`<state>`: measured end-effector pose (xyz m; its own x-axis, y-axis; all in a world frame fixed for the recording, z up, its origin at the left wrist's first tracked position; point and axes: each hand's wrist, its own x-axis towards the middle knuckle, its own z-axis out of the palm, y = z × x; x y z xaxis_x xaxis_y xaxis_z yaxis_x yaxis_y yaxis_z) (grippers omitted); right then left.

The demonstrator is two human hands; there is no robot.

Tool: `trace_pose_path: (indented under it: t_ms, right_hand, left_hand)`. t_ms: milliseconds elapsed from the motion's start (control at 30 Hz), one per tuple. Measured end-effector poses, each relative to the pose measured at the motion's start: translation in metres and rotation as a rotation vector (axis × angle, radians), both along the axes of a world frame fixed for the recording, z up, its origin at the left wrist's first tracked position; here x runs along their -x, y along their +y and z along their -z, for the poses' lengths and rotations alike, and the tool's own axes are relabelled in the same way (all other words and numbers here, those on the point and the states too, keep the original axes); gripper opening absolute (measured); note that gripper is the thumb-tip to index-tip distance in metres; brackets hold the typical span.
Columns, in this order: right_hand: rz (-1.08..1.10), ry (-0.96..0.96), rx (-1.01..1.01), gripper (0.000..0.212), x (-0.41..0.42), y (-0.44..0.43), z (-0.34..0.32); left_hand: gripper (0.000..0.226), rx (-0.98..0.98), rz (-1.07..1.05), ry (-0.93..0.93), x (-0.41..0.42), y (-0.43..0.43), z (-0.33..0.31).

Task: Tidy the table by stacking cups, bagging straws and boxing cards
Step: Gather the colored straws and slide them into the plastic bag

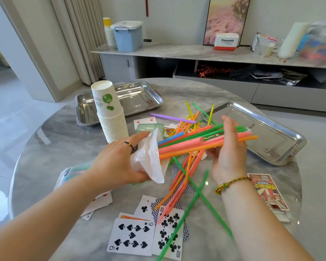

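A: Holding what?
B: Grips the plastic bag (149,159) with the left hand (117,162), clutches a straw bundle (184,145) in the right hand (228,147) — tips at the bag's mouth, above the counter (64,144).
A: Cups (113,125), cards (132,236)?
B: Stacked beside the tray (139,98); scattered loose.

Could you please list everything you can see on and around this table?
round grey marble table: one, grey, under everything.
stack of white paper cups: one, white with green print, left-centre.
shiny steel trays: two, silver, one behind the cups, one at right.
bundle of coloured plastic straws: one, mixed colours, held above table centre.
loose plastic straws: many, mixed colours, table centre.
clear plastic bag: one, clear, held beside the bundle's tips.
playing cards: several, face up and down, scattered.
red printed card box: one, red-orange, right near edge.
left hand: grips the bag.
right hand: holds the bundle.
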<state>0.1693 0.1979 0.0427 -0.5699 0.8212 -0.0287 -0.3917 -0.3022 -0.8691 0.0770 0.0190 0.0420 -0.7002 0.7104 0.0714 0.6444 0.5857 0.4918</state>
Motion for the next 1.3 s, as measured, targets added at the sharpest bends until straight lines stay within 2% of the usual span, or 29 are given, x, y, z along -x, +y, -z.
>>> trace_pose_path:
  t_ms: [100,200,300,367,433,467,567,600,833,900,1067,1167,1300]
  right_hand:
    - [-0.026,-0.083,-0.095,0.026,0.002,-0.006,0.006]
    - [-0.164,-0.138,-0.279,0.037,0.008,-0.019,0.019]
    - [-0.326,-0.211,-0.423,0.031,0.011,-0.033,0.027]
    - [-0.346,-0.240,-0.398,0.013,0.012,-0.035,0.028]
    - [-0.308,-0.275,-0.339,0.033,0.012,-0.028,0.028]
    - [-0.257,-0.282,-0.317,0.036,0.012,-0.024,0.025]
    - [-0.131,-0.233,-0.282,0.019,0.009,-0.011,0.020]
    - [-0.122,-0.197,-0.285,0.021,0.008,-0.010,0.019]
    - [-0.394,-0.220,-0.579,0.029,0.009,-0.042,0.027]
    - [-0.385,-0.249,-0.665,0.030,0.009,-0.045,0.028]
    - [-0.176,-0.190,-0.535,0.027,0.007,-0.032,0.028]
    - [-0.227,-0.258,-0.564,0.027,0.008,-0.030,0.028]
    - [-0.268,-0.339,-0.615,0.012,0.010,-0.038,0.033]
  left_hand:
    - [0.112,0.054,0.014,0.032,-0.004,0.003,-0.002]
    - [0.112,0.064,0.032,0.052,-0.007,0.006,-0.004]
    - [0.109,0.065,0.032,0.051,-0.009,0.009,-0.005]
    - [0.111,0.068,0.020,0.052,-0.007,0.008,-0.004]
    - [0.113,0.066,0.007,0.063,-0.004,0.006,-0.004]
    - [0.113,0.068,-0.001,0.065,-0.002,0.004,-0.003]
    - [0.111,0.069,-0.019,0.060,0.002,0.000,0.000]
    - [0.111,0.069,-0.022,0.065,0.003,0.000,0.000]
    - [0.106,0.068,0.009,0.107,-0.005,0.007,0.002]
    - [0.102,0.077,0.008,0.108,-0.006,0.008,0.004]
    - [0.103,0.095,0.007,0.099,-0.003,0.003,0.001]
    - [0.101,0.102,0.004,0.115,-0.002,0.001,0.004]
    - [0.104,0.069,0.022,0.151,-0.003,0.000,0.007]
